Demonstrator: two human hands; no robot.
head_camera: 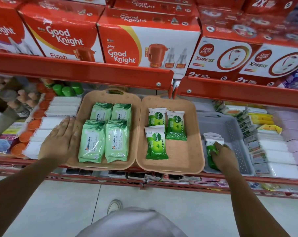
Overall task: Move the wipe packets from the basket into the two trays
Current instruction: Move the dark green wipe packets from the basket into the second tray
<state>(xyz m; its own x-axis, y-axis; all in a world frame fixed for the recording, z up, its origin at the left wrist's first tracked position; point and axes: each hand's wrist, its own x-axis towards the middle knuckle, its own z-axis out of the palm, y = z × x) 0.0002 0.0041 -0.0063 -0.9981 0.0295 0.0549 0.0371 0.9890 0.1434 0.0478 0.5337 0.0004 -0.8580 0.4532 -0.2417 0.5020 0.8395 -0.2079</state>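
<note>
Two tan trays stand side by side on the shelf. The left tray (76, 151) holds several pale green Himalaya wipe packets (91, 141). The right tray (187, 156) holds three green and white Dettol packets (156, 142). To its right sits a grey basket (237, 134). My right hand (224, 157) is down in the basket with its fingers closed on a Dettol packet (211, 141). My left hand (61, 142) lies flat, fingers apart, against the left rim of the left tray and holds nothing.
White boxes (62, 106) and orange lids (34, 124) crowd the shelf left of the trays. Stacked sachets and white packs (271, 151) fill the right. A red shelf edge (83, 74) with Good Knight boxes overhangs the trays. The floor and my shoe (114, 206) lie below.
</note>
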